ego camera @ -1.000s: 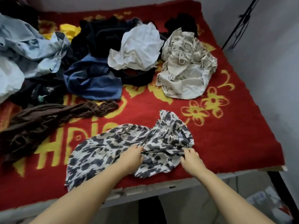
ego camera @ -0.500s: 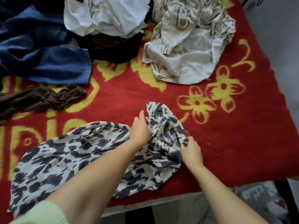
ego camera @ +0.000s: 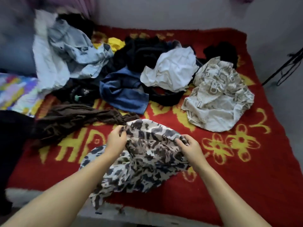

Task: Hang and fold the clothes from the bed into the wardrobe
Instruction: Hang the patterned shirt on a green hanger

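Note:
A leopard-print garment (ego camera: pixel 147 161) hangs bunched between both hands, lifted off the red blanket (ego camera: pixel 246 177) near the bed's front edge. My left hand (ego camera: pixel 115 141) grips its upper left edge and my right hand (ego camera: pixel 190 148) pinches its upper right edge. The garment's lower part trails down over the bed's front edge. Further back lie a brown garment (ego camera: pixel 73 118), a blue denim piece (ego camera: pixel 124 94), a white shirt (ego camera: pixel 172 71), a beige printed garment (ego camera: pixel 218 97) and a light blue shirt (ego camera: pixel 73 51).
Black clothes (ego camera: pixel 142 53) and a yellow item (ego camera: pixel 115 44) lie at the back of the pile. A colourful cloth (ego camera: pixel 16 90) sits at the left edge. A dark metal stand (ego camera: pixel 285 68) leans by the wall on the right.
Both hands have taken the leopard-print garment by its top edge and raised it off the blanket. The view has tilted up and pulled back, so more of the bed shows.

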`<action>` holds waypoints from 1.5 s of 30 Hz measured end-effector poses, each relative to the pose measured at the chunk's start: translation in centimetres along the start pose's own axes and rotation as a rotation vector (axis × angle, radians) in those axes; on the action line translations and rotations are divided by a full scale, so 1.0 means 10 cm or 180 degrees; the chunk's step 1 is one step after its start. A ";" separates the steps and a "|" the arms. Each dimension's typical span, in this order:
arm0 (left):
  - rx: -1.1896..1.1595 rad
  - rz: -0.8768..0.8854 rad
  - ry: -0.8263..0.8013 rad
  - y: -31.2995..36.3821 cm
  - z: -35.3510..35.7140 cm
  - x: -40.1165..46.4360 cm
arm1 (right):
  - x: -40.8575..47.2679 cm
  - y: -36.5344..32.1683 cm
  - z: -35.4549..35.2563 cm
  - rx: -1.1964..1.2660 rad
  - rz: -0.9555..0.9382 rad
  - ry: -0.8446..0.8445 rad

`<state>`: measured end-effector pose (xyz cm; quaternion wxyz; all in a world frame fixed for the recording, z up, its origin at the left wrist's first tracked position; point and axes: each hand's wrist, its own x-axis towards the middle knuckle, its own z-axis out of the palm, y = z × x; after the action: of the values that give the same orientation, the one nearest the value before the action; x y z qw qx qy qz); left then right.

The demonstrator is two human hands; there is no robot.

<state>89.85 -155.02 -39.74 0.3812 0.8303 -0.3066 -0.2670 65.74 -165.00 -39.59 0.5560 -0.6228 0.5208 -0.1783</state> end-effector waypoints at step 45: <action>0.2693 -0.1736 0.4110 -2.40 -7.56 -8.20 | -8.13 -3.99 6.74 -0.2872 -0.5402 -0.4223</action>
<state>93.42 -48.62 1.19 0.0588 0.9394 0.1113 0.3188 105.69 -68.44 3.05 0.1497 -0.8832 -0.4392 0.0689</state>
